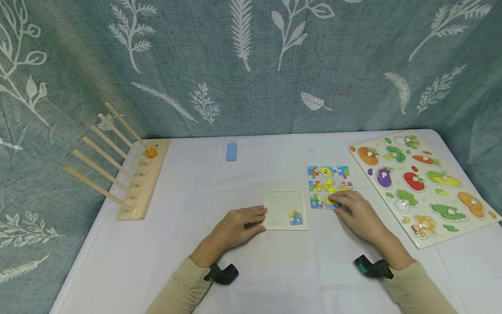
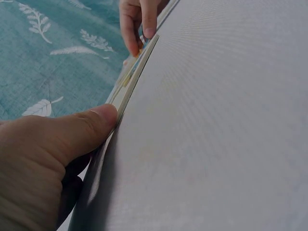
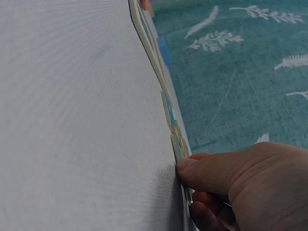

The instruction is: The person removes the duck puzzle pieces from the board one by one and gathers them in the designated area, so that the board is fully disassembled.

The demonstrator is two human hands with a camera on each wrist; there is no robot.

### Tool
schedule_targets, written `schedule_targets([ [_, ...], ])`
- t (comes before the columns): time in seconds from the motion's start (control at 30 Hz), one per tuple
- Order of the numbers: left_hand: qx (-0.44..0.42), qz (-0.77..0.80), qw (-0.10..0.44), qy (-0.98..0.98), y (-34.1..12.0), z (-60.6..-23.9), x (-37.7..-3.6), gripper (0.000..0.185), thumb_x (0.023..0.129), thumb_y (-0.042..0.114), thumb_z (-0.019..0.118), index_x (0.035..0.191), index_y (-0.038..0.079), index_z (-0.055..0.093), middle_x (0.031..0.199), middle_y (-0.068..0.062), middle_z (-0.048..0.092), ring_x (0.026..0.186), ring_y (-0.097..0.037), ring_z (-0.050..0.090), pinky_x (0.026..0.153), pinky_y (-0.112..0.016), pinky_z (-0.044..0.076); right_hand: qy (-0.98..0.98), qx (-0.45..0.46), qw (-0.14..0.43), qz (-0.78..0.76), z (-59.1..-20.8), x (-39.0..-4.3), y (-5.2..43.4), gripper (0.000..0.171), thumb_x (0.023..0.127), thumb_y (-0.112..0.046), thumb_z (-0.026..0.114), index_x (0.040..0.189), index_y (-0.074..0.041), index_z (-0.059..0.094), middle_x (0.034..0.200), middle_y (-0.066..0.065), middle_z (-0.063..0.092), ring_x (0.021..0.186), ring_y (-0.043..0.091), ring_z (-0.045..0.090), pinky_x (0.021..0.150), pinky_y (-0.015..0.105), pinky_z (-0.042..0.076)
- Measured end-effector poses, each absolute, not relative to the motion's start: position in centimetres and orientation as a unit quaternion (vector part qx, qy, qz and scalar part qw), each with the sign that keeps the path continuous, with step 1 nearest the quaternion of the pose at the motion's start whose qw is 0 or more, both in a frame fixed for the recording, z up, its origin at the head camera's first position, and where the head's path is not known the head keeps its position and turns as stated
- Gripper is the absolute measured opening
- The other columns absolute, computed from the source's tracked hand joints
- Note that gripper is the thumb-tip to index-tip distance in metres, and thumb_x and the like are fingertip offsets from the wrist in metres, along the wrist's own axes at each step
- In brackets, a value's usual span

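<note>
In the head view, my left hand (image 1: 240, 224) touches the left edge of a shallow square puzzle tray (image 1: 278, 209) with straight fingers and thumb. One jigsaw piece (image 1: 296, 217), blue and yellow, lies in the tray's lower right corner. My right hand (image 1: 362, 216) pinches a blue and yellow puzzle piece (image 1: 330, 204) in the bottom row of loose pieces, right of the tray; its fingers partly cover that piece. Several other loose puzzle pieces (image 1: 328, 171) lie in rows beside it. In the right wrist view, the thumb (image 3: 190, 171) rests against a piece's edge.
A vegetable knob-puzzle board (image 1: 396, 192) lies slanted at the right, near the right hand. At the left stands a wooden rack with upright pegs (image 1: 135, 205) and an orange bead (image 1: 150, 152). A blue block (image 1: 231, 152) sits toward the back of the white-covered table (image 1: 204, 174).
</note>
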State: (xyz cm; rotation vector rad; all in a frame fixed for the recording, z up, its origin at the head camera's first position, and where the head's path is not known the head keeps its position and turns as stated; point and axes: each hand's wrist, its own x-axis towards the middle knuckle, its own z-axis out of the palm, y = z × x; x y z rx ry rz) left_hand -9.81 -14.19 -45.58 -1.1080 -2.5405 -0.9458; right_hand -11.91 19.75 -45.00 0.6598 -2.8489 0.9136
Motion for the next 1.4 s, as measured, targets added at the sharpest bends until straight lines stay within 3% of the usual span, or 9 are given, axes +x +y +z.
schedule_targets([
  [0.27, -0.376, -0.318, 0.11, -0.863, -14.2, -45.6, -9.8, 0.031, 0.075, 0.02, 0.072, 0.101, 0.004, 0.069, 0.11, -0.005, 0.064, 0.107, -0.013, 0.058, 0.09, -0.022, 0.048, -0.929, 0.214, 0.058, 0.298, -45.2, -11.9, 19.8, 0.033, 0.08, -0.007, 0.065, 0.112, -0.005, 0.059, 0.111, 0.01, 0.058, 0.107, 0.027, 0.05, 0.09, 0.044, 0.042],
  [0.67, -0.377, -0.318, 0.104, -0.864, -14.2, -45.6, -9.7, 0.031, 0.077, 0.022, 0.071, 0.102, 0.004, 0.068, 0.111, -0.005, 0.064, 0.109, -0.012, 0.057, 0.092, -0.021, 0.046, -0.925, 0.2, 0.067, 0.316, -45.0, -11.7, 19.8, 0.04, 0.076, -0.01, 0.07, 0.113, -0.005, 0.056, 0.11, 0.009, 0.058, 0.1, 0.023, 0.057, 0.084, 0.038, 0.049],
  [1.03, -0.375, -0.315, 0.103, -0.866, -14.2, -45.5, -9.8, 0.032, 0.077, 0.022, 0.071, 0.103, 0.004, 0.068, 0.111, -0.005, 0.064, 0.108, -0.012, 0.057, 0.091, -0.022, 0.047, -0.911, 0.212, 0.026, 0.354, -44.1, -11.4, 18.9, 0.04, 0.079, -0.015, 0.068, 0.117, -0.009, 0.057, 0.114, 0.004, 0.059, 0.105, 0.021, 0.055, 0.091, 0.039, 0.043],
  [1.4, -0.375, -0.316, 0.106, -0.865, -14.2, -45.5, -9.8, 0.031, 0.076, 0.021, 0.072, 0.102, 0.004, 0.068, 0.111, -0.005, 0.064, 0.108, -0.013, 0.058, 0.091, -0.023, 0.048, -0.883, 0.269, -0.027, 0.385, -43.7, -11.3, 16.3, 0.039, 0.079, -0.015, 0.069, 0.116, -0.012, 0.059, 0.116, 0.0, 0.059, 0.106, 0.016, 0.055, 0.091, 0.035, 0.046],
])
